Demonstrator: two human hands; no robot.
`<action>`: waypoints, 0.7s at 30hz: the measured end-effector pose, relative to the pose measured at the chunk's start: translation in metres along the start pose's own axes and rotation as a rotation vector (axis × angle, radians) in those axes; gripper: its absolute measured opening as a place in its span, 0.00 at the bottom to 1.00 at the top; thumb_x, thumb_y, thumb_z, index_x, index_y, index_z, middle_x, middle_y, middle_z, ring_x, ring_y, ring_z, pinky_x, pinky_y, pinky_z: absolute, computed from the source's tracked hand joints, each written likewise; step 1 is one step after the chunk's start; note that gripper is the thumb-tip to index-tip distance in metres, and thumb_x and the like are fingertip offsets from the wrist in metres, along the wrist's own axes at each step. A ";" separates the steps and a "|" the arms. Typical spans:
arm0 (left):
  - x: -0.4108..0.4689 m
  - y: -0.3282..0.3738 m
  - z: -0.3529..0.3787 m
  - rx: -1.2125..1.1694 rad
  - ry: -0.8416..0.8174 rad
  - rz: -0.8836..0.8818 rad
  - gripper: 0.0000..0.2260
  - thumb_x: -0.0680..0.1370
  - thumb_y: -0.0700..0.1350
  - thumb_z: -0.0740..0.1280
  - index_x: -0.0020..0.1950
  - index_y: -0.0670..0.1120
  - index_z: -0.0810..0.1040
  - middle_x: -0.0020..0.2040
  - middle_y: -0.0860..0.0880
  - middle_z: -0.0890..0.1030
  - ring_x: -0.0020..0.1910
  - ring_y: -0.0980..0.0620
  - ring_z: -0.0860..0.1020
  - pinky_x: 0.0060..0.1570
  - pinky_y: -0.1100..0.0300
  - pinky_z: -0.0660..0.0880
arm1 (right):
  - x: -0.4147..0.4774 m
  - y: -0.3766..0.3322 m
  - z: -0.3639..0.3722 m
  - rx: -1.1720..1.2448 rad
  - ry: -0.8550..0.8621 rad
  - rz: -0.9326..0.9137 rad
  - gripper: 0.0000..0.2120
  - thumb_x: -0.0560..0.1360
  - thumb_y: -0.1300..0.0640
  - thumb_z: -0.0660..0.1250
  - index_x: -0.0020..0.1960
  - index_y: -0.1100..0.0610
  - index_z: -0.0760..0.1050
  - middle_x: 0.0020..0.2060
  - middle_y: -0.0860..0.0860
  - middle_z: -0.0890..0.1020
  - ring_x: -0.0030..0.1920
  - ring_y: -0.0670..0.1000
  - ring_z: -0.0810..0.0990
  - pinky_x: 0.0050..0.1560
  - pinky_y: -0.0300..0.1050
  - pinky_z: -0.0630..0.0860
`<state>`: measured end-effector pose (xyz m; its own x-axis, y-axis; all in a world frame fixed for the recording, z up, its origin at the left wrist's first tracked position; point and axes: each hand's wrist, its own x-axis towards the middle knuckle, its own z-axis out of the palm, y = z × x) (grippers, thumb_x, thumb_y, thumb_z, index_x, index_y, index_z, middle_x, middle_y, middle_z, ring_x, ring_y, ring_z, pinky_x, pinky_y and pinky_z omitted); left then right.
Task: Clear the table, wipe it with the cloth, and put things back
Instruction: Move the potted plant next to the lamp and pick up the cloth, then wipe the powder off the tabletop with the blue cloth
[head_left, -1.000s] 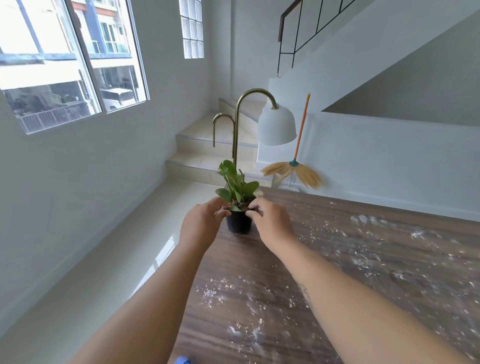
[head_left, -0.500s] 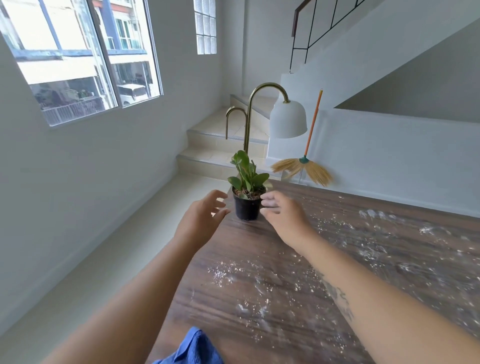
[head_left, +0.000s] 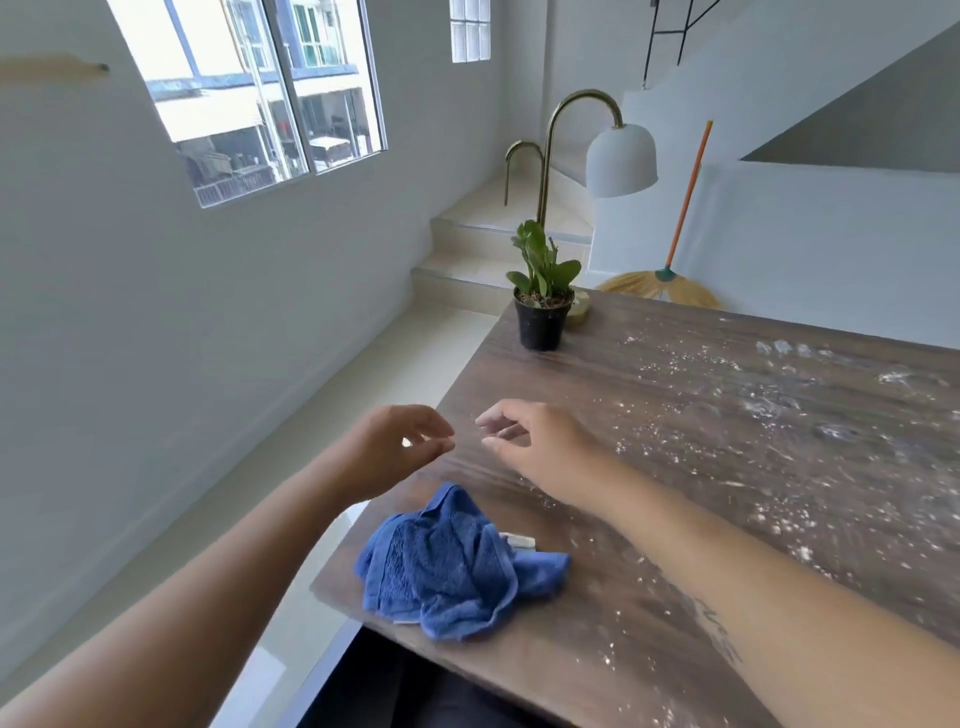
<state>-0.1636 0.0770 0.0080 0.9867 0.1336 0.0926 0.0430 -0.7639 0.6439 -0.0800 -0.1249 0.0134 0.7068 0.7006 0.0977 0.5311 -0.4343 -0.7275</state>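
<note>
A small green plant in a black pot (head_left: 540, 325) stands at the far left corner of the wooden table (head_left: 727, 426), which is dusted with white powder. A crumpled blue cloth (head_left: 447, 566) lies near the table's front left edge. My left hand (head_left: 395, 449) and my right hand (head_left: 535, 441) hover side by side above the table between the pot and the cloth. Both are empty, fingers loosely curled and apart. A brass lamp with a white shade (head_left: 621, 161) rises behind the pot.
A broom (head_left: 670, 270) leans on the white wall behind the table. Steps (head_left: 467, 260) lie beyond the far left corner. To the left the table edge drops to a pale tiled floor (head_left: 208, 519). A small white object (head_left: 519, 542) peeks from under the cloth.
Both hands let go of the pot and pulled back toward me. The pot now stands alone at the far corner. The view tilted down, and the blue cloth came into sight.
</note>
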 end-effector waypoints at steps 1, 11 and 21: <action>-0.010 -0.001 0.001 0.011 -0.012 -0.008 0.05 0.74 0.49 0.71 0.48 0.51 0.83 0.43 0.58 0.83 0.44 0.61 0.79 0.43 0.72 0.72 | -0.009 -0.003 0.007 -0.007 -0.018 -0.009 0.08 0.77 0.53 0.67 0.55 0.49 0.78 0.48 0.42 0.80 0.48 0.41 0.78 0.49 0.39 0.77; -0.062 0.001 -0.009 0.100 -0.309 -0.149 0.09 0.70 0.62 0.71 0.49 0.64 0.81 0.49 0.59 0.81 0.49 0.63 0.77 0.56 0.58 0.74 | -0.061 -0.011 0.035 -0.166 -0.238 -0.021 0.27 0.70 0.37 0.69 0.66 0.46 0.72 0.58 0.43 0.76 0.55 0.43 0.73 0.53 0.41 0.68; -0.054 0.022 0.007 -0.057 -0.358 -0.136 0.17 0.64 0.59 0.77 0.51 0.59 0.80 0.44 0.56 0.83 0.44 0.57 0.81 0.52 0.53 0.78 | -0.068 -0.005 0.004 -0.069 -0.009 -0.083 0.06 0.75 0.56 0.70 0.51 0.50 0.79 0.46 0.46 0.79 0.46 0.45 0.75 0.48 0.41 0.70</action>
<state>-0.2149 0.0487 0.0116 0.9654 -0.0051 -0.2608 0.1783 -0.7167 0.6742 -0.1325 -0.1682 0.0074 0.6550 0.7408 0.1493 0.6186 -0.4122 -0.6689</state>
